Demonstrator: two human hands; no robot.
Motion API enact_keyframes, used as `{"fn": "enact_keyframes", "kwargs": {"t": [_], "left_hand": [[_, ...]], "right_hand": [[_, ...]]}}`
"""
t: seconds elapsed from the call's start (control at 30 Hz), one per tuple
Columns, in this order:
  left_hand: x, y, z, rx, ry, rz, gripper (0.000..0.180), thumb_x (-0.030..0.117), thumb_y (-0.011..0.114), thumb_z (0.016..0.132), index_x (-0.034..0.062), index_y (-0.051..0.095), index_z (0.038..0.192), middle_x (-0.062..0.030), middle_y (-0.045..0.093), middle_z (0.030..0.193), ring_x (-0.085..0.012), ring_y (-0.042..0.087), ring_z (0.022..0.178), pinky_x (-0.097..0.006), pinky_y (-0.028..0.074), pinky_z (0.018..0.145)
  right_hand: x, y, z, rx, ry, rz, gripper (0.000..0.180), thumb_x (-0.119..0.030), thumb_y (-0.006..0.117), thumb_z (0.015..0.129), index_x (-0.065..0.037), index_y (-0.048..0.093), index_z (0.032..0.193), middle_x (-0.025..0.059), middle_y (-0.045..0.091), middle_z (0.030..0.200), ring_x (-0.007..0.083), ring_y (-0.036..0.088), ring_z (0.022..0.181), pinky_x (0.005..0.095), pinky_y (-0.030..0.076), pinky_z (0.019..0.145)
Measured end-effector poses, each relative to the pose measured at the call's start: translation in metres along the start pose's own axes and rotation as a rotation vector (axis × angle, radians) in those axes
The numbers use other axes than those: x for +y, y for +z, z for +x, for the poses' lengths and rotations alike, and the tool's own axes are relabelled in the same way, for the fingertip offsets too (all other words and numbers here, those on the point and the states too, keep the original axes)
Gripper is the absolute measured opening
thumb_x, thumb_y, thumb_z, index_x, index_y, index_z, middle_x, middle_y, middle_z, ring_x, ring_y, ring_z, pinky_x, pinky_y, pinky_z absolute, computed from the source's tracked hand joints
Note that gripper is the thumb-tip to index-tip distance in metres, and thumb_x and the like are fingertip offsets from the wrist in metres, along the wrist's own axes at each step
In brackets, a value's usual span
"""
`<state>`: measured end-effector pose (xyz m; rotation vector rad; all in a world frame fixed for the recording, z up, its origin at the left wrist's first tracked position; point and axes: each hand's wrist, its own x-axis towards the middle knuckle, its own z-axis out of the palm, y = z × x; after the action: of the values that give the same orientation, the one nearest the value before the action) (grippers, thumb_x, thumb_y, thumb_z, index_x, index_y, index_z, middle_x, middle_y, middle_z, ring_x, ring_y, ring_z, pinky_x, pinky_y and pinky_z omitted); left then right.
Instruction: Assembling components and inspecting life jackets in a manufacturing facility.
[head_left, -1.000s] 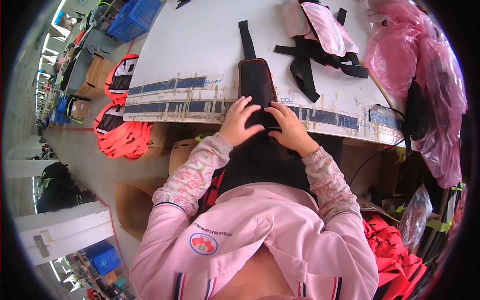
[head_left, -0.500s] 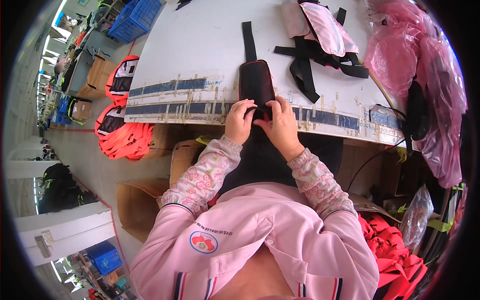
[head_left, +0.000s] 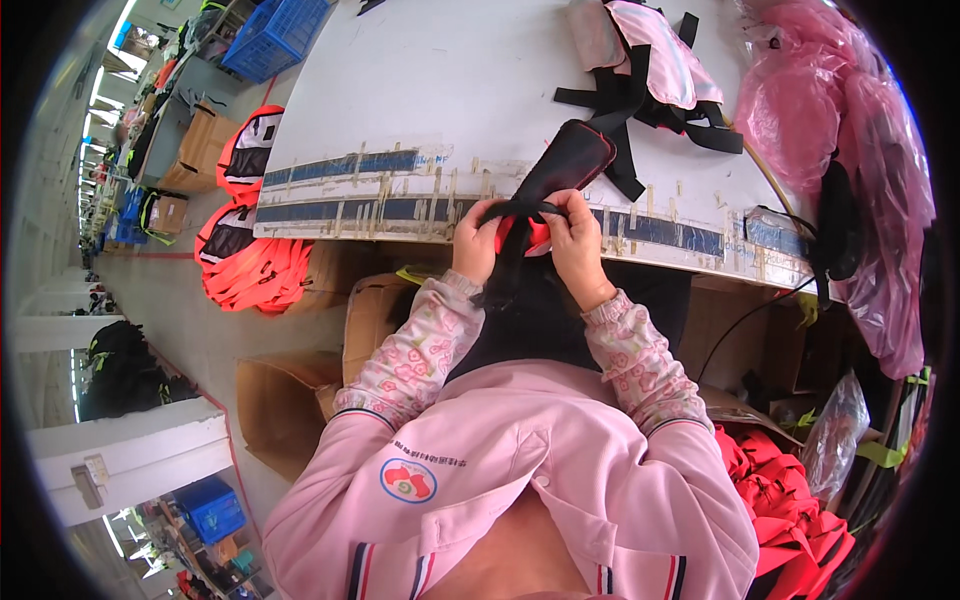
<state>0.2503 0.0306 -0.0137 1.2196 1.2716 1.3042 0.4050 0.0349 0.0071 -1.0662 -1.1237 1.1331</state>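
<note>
Grip is closed on black strap [head_left: 520,208], pinched between left hand [head_left: 474,242] and right hand [head_left: 577,240] at the near edge of the surface [head_left: 420,110]. Pad [head_left: 568,160] stretches far and right from there, long axis slanting, right hand nearer. It looks black, narrow, red-edged; orange-red fabric [head_left: 538,236] shows between the hands. Pink pouch [head_left: 672,62] lies beyond.

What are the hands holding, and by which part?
The left hand and right hand hold a black strap, one on each side of the stretch crossing the near end of a black pad.
</note>
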Motion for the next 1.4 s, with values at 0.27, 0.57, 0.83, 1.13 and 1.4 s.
{"fn": "enact_keyframes", "kwargs": {"t": [0.27, 0.57, 0.83, 1.13, 1.4], "left_hand": [[0.018, 0.008, -0.005, -0.073, -0.462, -0.821, 0.032, 0.022, 0.045, 0.093, -0.0027, 0.056, 0.111, -0.0109, 0.064, 0.105, -0.0233, 0.06, 0.098, -0.035, 0.046, 0.089], [0.066, 0.02, -0.012, -0.216, -0.541, -1.081, 0.034, 0.024, 0.048, 0.092, -0.0022, 0.057, 0.112, -0.0113, 0.063, 0.108, -0.0236, 0.06, 0.1, -0.036, 0.045, 0.092], [0.084, 0.013, -0.001, -0.195, -0.364, -0.804, 0.034, 0.028, 0.05, 0.094, -0.0004, 0.057, 0.111, -0.0077, 0.064, 0.106, -0.0194, 0.063, 0.094, -0.032, 0.049, 0.084], [0.059, 0.014, -0.021, -0.005, -0.559, -0.905, 0.035, 0.032, 0.049, 0.094, 0.0051, 0.054, 0.116, -0.0054, 0.062, 0.11, -0.0171, 0.059, 0.102, -0.033, 0.047, 0.09], [0.068, 0.01, -0.014, -0.264, -0.467, -1.131, 0.044, 0.042, 0.045, 0.093, 0.0043, 0.056, 0.112, -0.0078, 0.061, 0.112, -0.0214, 0.056, 0.107, -0.036, 0.042, 0.096]], "right_hand": [[-0.024, -0.004, -0.008, 0.049, -0.34, -0.411, 0.009, -0.002, 0.06, 0.082, 0.0, 0.053, 0.087, 0.0159, 0.061, 0.073, 0.0269, 0.061, 0.065, 0.0326, 0.048, 0.06], [-0.021, -0.009, 0.004, -0.05, 0.346, 0.586, 0.017, -0.017, 0.051, 0.094, -0.001, 0.056, 0.096, 0.0035, 0.062, 0.089, 0.0152, 0.06, 0.079, 0.0275, 0.048, 0.072], [-0.071, 0.001, 0.008, -0.26, 0.312, 1.034, 0.023, -0.023, 0.049, 0.095, -0.003, 0.056, 0.104, 0.0069, 0.063, 0.101, 0.0156, 0.061, 0.092, 0.0283, 0.048, 0.083], [-0.053, 0.005, 0.002, -0.011, 0.038, 0.377, 0.014, -0.015, 0.054, 0.093, -0.005, 0.053, 0.084, -0.005, 0.05, 0.076, 0.0022, 0.042, 0.069, 0.0181, 0.037, 0.063], [-0.041, -0.014, 0.001, 0.032, 0.011, 0.199, 0.015, -0.016, 0.052, 0.095, -0.006, 0.054, 0.083, -0.005, 0.052, 0.077, 0.0034, 0.047, 0.073, 0.0175, 0.038, 0.068]]}}
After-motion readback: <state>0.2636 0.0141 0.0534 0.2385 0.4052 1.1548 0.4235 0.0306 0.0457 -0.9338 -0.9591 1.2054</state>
